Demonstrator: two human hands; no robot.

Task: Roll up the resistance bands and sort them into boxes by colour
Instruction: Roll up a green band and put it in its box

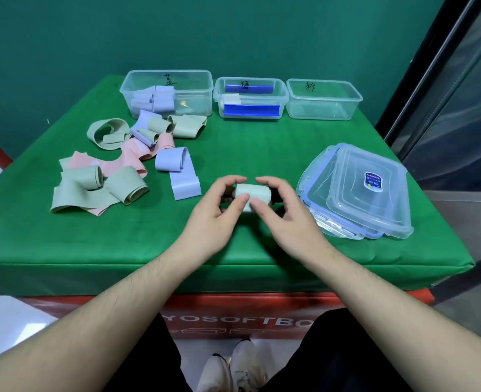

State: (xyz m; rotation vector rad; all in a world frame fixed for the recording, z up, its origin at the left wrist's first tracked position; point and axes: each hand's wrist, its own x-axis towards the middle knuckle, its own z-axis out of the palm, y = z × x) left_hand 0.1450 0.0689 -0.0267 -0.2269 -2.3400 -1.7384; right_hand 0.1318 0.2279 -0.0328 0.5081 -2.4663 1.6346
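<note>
A pale green band rolled into a tight cylinder (254, 193) is held just above the green table, near its front middle. My left hand (219, 210) grips its left end and my right hand (278, 213) grips its right end, thumbs on the near side. A heap of loose green, pink and lilac bands (120, 162) lies to the left. Three clear boxes stand at the back: the left box (137, 80) holds rolled lilac bands, the middle box (281, 90) with blue clips holds a pale roll, the right box (355, 94) is empty.
A stack of clear lids with blue rims (358, 193) lies at the right, close to my right hand. The green table (261, 148) ends at its front edge just under my forearms. A dark window frame stands at the far right.
</note>
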